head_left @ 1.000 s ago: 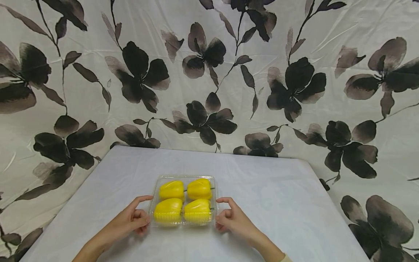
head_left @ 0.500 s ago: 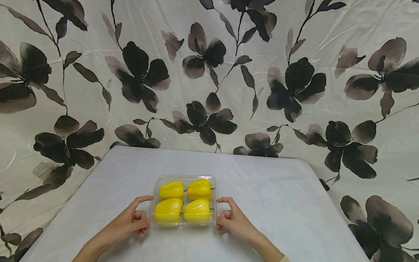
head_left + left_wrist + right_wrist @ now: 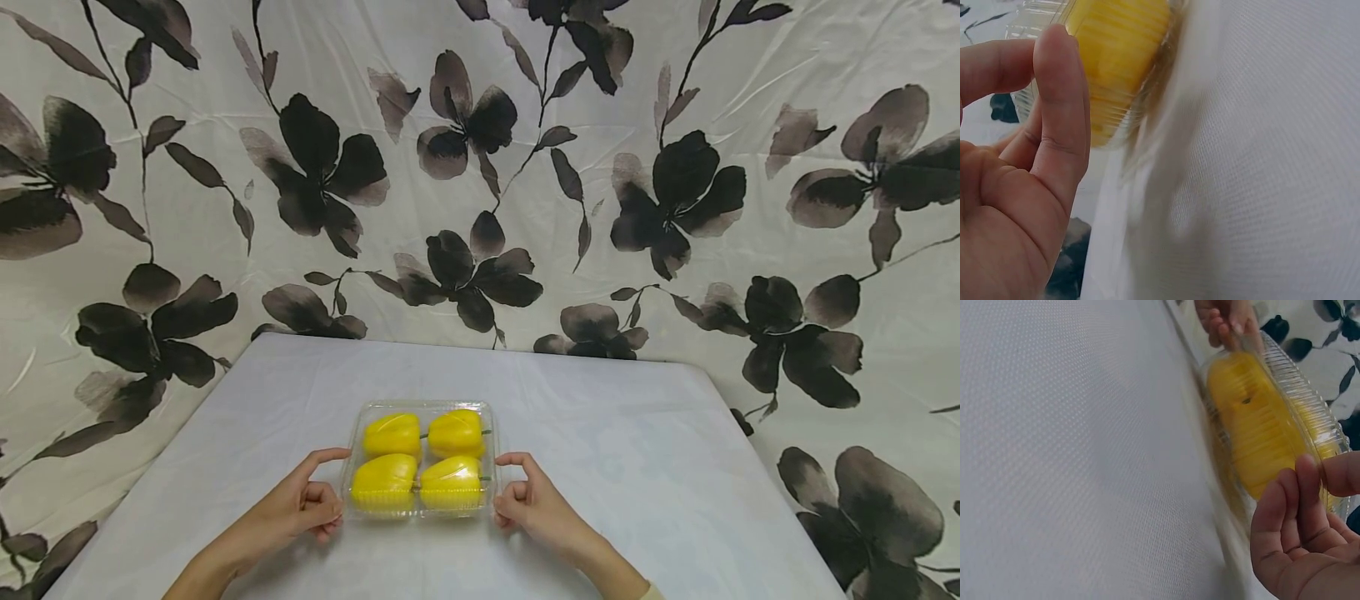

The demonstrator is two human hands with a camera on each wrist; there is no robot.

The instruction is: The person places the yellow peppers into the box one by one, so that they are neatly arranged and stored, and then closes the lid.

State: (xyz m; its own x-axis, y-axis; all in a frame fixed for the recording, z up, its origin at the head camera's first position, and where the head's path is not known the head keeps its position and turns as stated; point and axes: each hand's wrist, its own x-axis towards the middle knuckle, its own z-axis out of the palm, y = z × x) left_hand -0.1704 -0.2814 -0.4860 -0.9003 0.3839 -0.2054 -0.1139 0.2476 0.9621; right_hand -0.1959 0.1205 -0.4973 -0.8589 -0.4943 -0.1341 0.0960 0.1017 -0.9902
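Observation:
A clear plastic clamshell container [image 3: 423,408] with a ribbed rim sits on the white-covered table, its lid down over several yellow bell peppers [image 3: 452,483]. At its left side my left hand [image 3: 296,504] grips the edge, index finger reaching along the side and thumb by the near corner. My right hand [image 3: 536,504] mirrors this on the right side. The right wrist view shows fingertips [image 3: 1307,467] right at the ribbed edge. In the left wrist view, my left fingers [image 3: 1060,94] overlap the container wall, with yellow showing through behind them.
A white cloth covers the table [image 3: 600,433], which narrows toward its far edge. Behind it hangs a pale curtain [image 3: 570,275] printed with dark flowers. Nothing else stands on the table near the container.

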